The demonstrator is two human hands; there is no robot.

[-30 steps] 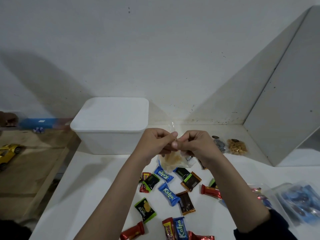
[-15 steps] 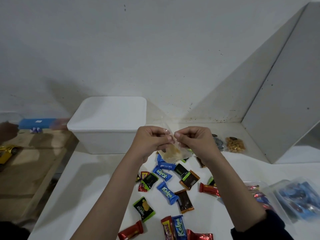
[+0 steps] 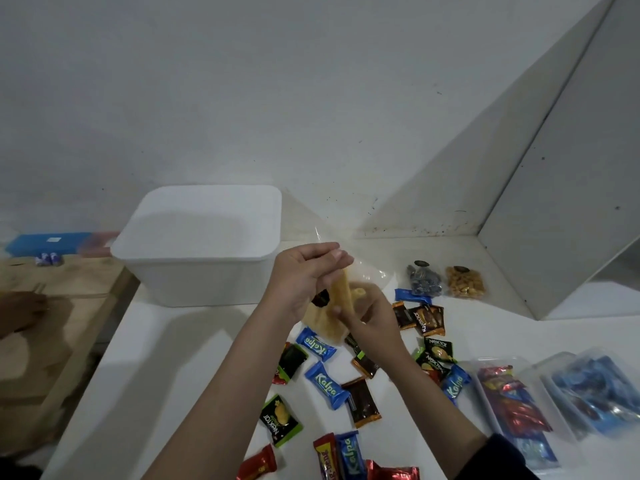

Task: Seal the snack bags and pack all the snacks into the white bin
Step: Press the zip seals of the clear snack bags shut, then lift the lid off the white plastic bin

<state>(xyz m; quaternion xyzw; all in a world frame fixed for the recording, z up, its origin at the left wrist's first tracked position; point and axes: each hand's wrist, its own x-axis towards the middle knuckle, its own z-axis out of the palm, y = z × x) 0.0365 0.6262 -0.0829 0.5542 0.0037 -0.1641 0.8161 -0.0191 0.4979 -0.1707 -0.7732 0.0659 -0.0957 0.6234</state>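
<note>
So the hands have split apart since half a second ago — back then both were pinching the bag's top edge side by side, now the right hand [image 3: 372, 320] has dropped lower while the left hand [image 3: 304, 275] sits up top. The left hand's fingers are curled closed on the upper part of the clear snack bag [image 3: 341, 303], and the right hand grips it lower down, fingers wrapped around the bottom. The bag is up in the air over the white table [image 3: 180, 362], just right of the white bin [image 3: 201, 251]. It's see-through with pale yellow snack pieces inside; whether the top is sealed, I can't tell — too blurry.

The white bin has its lid on. Further right, near the wall, two small clear bags lie side by side: a bag of dark seeds [image 3: 423, 280] and a bag of peanuts [image 3: 464, 282]. Loose Kalpa wrappers [image 3: 325, 384] and Nextar packets [image 3: 280, 419] are scattered under the arms. Two clear trays [image 3: 585, 386] at the right edge hold wrapped candies.
</note>
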